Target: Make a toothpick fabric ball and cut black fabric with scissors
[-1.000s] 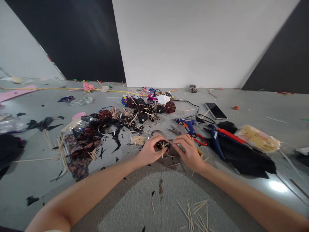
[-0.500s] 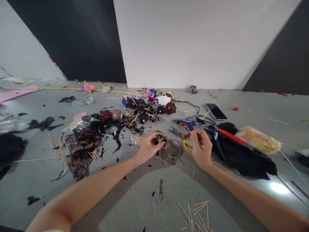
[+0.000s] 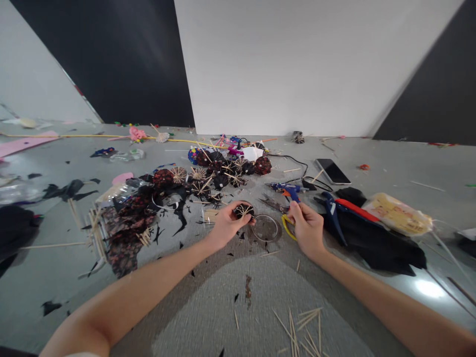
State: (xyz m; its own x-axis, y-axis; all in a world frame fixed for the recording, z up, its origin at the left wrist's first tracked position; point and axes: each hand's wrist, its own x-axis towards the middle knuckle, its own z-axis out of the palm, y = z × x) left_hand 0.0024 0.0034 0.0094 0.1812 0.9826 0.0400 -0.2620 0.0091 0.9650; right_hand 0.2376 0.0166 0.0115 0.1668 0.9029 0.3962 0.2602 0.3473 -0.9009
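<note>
My left hand (image 3: pixel 225 225) is closed around a small dark cloth umbrella (image 3: pixel 243 211) with a ring of toothpick ribs showing. My right hand (image 3: pixel 307 226) rests to the right, fingers curled over the yellow handles of small scissors (image 3: pixel 285 224). Between the two hands a clear round lid (image 3: pixel 265 227) lies on the grey mat. Just beyond my right hand lies a blue glue gun (image 3: pixel 288 189).
A heap of finished dark cloth umbrellas (image 3: pixel 219 171) sits behind the hands. Dark floral fabric and sticks (image 3: pixel 121 225) lie at left. Black cloth with a blue and red tool (image 3: pixel 357 218), a phone (image 3: pixel 331 170) and a yellow bag (image 3: pixel 396 213) are at right. Loose toothpicks (image 3: pixel 303 327) lie near me.
My hands were together on the small umbrella. The right hand let go and moved right onto the yellow scissors, uncovering the clear lid. The left hand kept the umbrella and lifted it slightly farther away.
</note>
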